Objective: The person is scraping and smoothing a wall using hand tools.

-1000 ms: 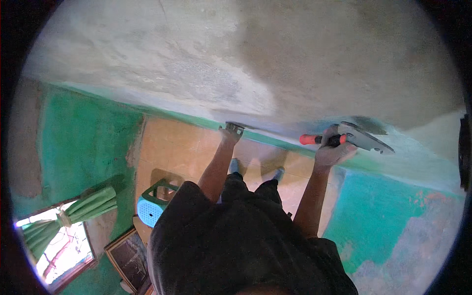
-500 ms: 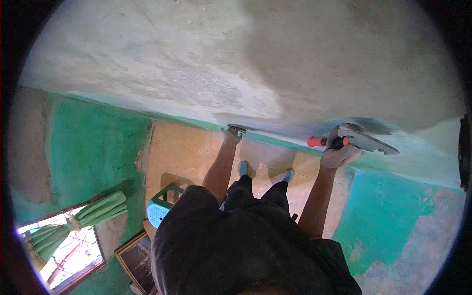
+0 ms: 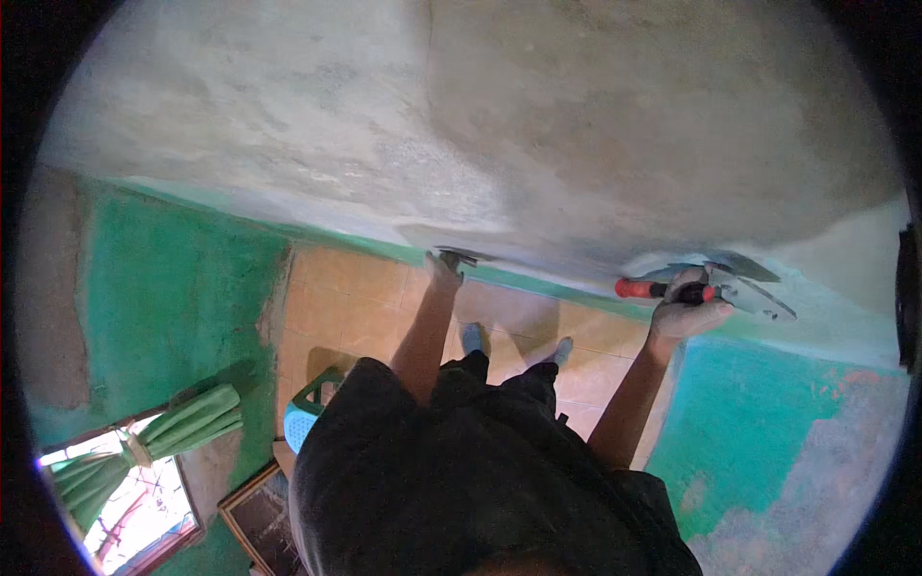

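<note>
My right hand [image 3: 684,319] is closed round the red and black handle of a plastering trowel [image 3: 636,288]. The trowel's thin metal blade is seen nearly edge-on, close against the grey plastered wall [image 3: 288,106]; a wet-looking darker patch shows behind it. Lower down and to the left, my left hand [image 3: 443,271] grips a small dark flat-bladed tool [image 3: 459,256] near the wall's lower part. Its exact kind is too small to make out.
A green plastic stool [image 3: 309,401] with a light blue side stands on the orange tiled floor [image 3: 336,298] at the left. Beyond it are a framed picture [image 3: 264,518] and a window with a green curtain [image 3: 197,427]. A turquoise wall [image 3: 740,413] rises at the right.
My right hand has moved slightly right and down, and the trowel's blade has turned from showing its face to nearly edge-on. My left hand has shifted slightly left, still gripping its tool.
</note>
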The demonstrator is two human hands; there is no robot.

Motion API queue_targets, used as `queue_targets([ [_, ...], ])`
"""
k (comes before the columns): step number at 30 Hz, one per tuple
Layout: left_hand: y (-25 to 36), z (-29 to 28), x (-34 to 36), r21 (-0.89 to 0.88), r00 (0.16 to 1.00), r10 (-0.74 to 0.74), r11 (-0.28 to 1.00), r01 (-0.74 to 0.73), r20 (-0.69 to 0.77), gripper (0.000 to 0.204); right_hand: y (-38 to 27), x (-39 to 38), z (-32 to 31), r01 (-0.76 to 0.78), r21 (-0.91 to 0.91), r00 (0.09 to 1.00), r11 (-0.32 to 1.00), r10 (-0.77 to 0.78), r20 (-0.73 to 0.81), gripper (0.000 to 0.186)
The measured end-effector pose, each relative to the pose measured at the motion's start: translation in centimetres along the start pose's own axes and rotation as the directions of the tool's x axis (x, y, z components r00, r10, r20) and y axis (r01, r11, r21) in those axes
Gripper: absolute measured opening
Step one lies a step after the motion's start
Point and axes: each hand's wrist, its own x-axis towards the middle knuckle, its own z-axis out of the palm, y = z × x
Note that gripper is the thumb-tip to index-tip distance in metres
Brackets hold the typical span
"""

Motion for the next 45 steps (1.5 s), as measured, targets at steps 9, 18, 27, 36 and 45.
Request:
queue_targets([
  [9,-1.2,0.1,2.8,-0.148,0.992,-0.066,0.988,0.049,-0.109,0.064,-0.7,-0.4,0.5,-0.145,0.060,0.989,0.988,0.147,-0.015,0.081],
  [18,-3.8,4.7,-2.7,-0.167,0.985,-0.171,0.970,0.175,0.035,0.068,0.0,0.0,-2.4,-0.257,0.217,0.956,0.942,0.280,-0.085,0.077],
  [27,-4.3,4.5,-2.7,-0.161,0.977,-0.106,0.977,0.137,0.185,0.071,0.2,0.0,-2.5,-0.308,0.212,0.917,0.927,0.349,-0.194,0.076],
  [36,-3.5,2.5,-1.5,-0.312,0.988,-0.156,0.937,0.155,0.023,0.071,-1.1,0.0,-0.2,-0.300,0.231,0.926,0.925,0.341,-0.163,0.067],
  [45,-0.8,2.5,-1.1,-0.343,0.983,-0.178,0.927,0.152,-0.046,0.068,-1.7,0.0,1.0,-0.231,0.221,0.973,0.948,0.231,0.022,0.069],
])
